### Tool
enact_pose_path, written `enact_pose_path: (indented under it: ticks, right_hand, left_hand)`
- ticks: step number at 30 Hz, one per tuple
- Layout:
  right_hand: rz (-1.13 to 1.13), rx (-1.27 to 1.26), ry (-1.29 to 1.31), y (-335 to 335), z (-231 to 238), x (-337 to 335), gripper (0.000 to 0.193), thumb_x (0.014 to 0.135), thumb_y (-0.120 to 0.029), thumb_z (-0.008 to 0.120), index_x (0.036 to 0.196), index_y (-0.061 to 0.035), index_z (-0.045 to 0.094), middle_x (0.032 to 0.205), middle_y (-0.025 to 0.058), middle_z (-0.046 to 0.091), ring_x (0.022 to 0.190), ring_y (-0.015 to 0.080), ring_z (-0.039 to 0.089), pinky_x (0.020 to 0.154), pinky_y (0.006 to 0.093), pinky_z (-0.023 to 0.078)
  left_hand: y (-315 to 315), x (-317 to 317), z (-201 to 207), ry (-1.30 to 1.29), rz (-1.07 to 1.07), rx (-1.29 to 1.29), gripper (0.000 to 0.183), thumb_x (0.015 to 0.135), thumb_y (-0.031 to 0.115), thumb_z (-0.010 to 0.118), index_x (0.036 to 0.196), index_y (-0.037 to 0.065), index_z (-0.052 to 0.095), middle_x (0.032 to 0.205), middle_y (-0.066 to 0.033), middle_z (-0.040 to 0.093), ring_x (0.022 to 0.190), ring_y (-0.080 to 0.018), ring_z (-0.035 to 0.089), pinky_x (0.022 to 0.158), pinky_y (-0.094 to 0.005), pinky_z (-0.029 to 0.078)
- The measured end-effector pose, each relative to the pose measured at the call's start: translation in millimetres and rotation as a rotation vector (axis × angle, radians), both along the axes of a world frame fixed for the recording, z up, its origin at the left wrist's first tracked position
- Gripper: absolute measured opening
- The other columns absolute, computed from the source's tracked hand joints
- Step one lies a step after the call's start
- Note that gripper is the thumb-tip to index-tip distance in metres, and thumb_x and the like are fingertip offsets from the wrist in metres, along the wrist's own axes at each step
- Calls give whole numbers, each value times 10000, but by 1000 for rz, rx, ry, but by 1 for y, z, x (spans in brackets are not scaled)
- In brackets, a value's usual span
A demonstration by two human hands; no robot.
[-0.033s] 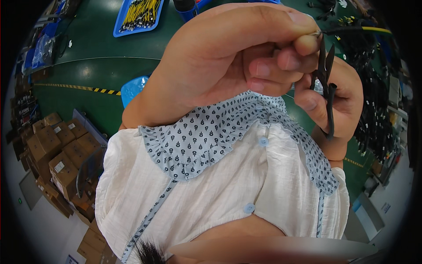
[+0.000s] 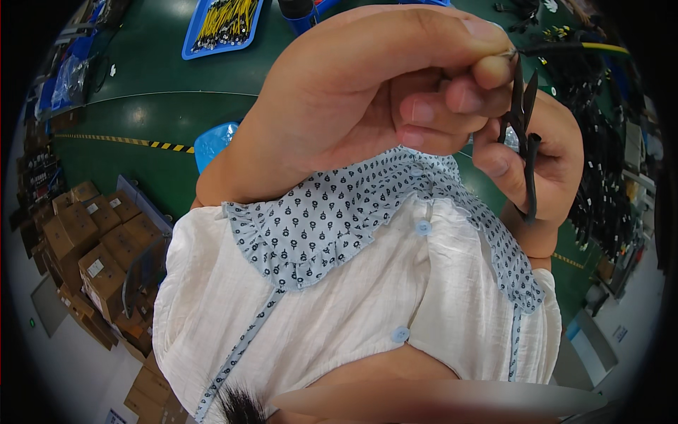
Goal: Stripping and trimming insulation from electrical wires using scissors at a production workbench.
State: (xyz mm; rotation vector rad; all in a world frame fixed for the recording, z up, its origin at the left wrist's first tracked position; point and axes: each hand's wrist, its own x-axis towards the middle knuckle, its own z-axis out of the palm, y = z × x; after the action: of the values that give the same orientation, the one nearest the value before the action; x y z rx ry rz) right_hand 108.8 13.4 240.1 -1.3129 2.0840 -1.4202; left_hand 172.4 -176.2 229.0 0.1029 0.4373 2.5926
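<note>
Fingertips point(image 2: 487, 30) of the left hand point(image 2: 367, 78) are closed in a tight pinch, thumb against forefinger, on the thin end of a black-sleeved cable point(image 2: 554, 49) with a yellow-and-green section; a fine grip, probably to steady so small a tip. And that cable sits high on the right, running off from the pinch toward the rim of view. Below it, the right hand point(image 2: 554, 152) wraps the black-handled scissors point(image 2: 520, 116), blades parted and pointing up, one tip right by the pinched end, presumably so both meet close to the eyes. Over on the green tabletop point(image 2: 148, 60), a blue tray point(image 2: 188, 51) keeps yellow-and-black leads point(image 2: 224, 25) gathered, likely for easy reach.
</note>
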Motion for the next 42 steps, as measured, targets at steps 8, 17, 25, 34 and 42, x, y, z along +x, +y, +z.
enact_pose_path:
  ticks: [8,17,25,34,42]
  right_hand:
    - [-52,6,28,-2,-1,2,449,760,-370,725,900,47,631,721,12,520,652,114,476,588,247,341]
    - [50,-1,26,-1,-1,-4,418,771,-345,719,881,46,619,711,20,522,635,123,481,572,254,347]
    - [22,-21,25,-2,-2,-2,425,771,-360,716,868,41,615,705,19,516,628,120,475,566,249,338]
    - [12,-8,39,-5,-5,-4,449,767,-385,715,893,38,634,724,10,516,643,111,472,579,245,338]
    - [-21,-1,-67,-7,-1,-3,464,777,-378,704,890,64,625,624,1,486,550,102,432,507,257,294]
  left_hand:
    - [0,-2,-9,22,-64,58,293,988,260,406,846,22,501,668,-7,433,561,-40,349,497,-174,273]
    - [-3,4,1,-151,-14,32,294,989,267,408,852,24,501,660,-8,430,554,-45,352,487,-179,277]
    - [-7,-5,2,130,-6,-18,298,990,275,411,854,25,501,663,-8,431,557,-47,353,480,-179,278]
    - [-5,-3,-7,17,-24,57,306,991,279,410,847,24,496,668,-10,422,562,-52,349,489,-179,276]
    - [-8,-1,12,-55,66,-140,263,981,249,462,894,10,527,707,-16,466,570,-60,360,506,-190,291]
